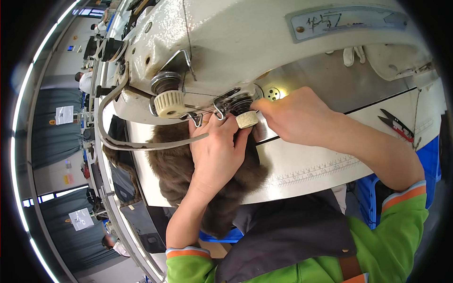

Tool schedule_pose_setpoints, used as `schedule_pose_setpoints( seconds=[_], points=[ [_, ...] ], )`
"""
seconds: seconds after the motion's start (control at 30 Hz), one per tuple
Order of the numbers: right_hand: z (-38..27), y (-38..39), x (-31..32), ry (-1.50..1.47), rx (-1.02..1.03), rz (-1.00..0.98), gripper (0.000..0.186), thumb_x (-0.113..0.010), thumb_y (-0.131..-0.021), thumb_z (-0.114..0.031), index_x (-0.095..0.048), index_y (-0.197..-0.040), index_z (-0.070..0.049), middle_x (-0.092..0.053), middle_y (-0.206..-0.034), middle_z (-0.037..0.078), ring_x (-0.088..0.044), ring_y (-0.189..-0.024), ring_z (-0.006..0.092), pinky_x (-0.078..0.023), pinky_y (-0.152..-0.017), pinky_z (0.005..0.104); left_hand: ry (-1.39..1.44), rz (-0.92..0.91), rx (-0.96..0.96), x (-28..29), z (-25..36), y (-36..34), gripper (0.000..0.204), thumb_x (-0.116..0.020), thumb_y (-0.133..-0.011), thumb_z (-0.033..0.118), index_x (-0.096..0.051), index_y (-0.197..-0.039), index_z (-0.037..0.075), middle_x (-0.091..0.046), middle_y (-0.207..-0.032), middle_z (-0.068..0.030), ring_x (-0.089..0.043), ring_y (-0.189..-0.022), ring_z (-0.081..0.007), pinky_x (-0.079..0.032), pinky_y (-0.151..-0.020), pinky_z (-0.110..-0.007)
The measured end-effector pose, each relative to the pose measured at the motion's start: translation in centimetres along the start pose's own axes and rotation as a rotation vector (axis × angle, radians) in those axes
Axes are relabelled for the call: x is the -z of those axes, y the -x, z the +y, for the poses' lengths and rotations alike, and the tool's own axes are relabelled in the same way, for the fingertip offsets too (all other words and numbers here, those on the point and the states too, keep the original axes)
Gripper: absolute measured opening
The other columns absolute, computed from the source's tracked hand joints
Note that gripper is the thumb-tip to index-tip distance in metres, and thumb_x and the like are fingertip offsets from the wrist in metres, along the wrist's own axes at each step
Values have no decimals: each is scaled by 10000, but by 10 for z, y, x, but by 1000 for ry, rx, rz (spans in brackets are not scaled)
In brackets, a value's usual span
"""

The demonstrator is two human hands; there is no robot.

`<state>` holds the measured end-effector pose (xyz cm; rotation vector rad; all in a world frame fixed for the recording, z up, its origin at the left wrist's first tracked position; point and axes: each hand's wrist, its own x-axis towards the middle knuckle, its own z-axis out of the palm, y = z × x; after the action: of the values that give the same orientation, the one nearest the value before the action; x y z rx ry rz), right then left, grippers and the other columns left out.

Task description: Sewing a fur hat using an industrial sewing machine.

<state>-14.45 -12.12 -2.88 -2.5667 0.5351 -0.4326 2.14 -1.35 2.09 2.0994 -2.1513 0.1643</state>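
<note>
A brown furry piece of fabric (172, 162) lies on the white sewing table and hangs over its front edge. My left hand (214, 153) rests on this fabric below the sewing machine head (217, 42), fingers bent and pressed onto the pile; the fingertips are partly hidden by the thread guides. To its right, my right hand (297, 118) is closed, with thumb and forefinger together beside the cream tension knob (247, 120). What its fingers hold, if anything, is hidden. The needle area is out of sight behind the machine parts.
Black-and-red thread snips (398, 125) lie at the table's right. A printed ruler (311, 173) runs along the front edge. A bent lever (113, 137) curves out at left. White gloves (351, 55) lie behind the machine arm; a blue bin (368, 200) stands below right. Other people sit far left.
</note>
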Motion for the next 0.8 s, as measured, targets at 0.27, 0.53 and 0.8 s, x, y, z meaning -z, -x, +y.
schedule_pose_setpoints(
  seconds=[0.27, 0.53, 0.8],
  points=[
    [7, 11, -8, 30, 203, 157, 102, -613, -810, -170, -591, -831, -72, -616, -638, 67, -645, -594, 262, -503, -527, 394, -31, 11, -1, 0, 2, 2, 122, -753, -745, 148, -731, -863, 128, -653, -779, -30, -561, -774, -258, -403, -729, -399],
    [3, 15, -13, 181, 277, 153, 70, -606, -757, -139, -588, -797, -85, -597, -652, 39, -650, -588, 217, -496, -487, 339, -14, 40, -34, -1, 0, 7, 134, -738, -716, 170, -689, -783, 64, -617, -844, -68, -598, -767, -258, -382, -671, -430],
    [2, 16, -11, 266, 316, 180, 123, -618, -769, -150, -620, -852, -59, -585, -644, 23, -623, -561, 168, -473, -458, 307, 39, 110, -114, -2, 3, 3, 149, -757, -727, 100, -746, -873, 128, -713, -899, 29, -608, -778, -187, -364, -722, -363]
  ],
)
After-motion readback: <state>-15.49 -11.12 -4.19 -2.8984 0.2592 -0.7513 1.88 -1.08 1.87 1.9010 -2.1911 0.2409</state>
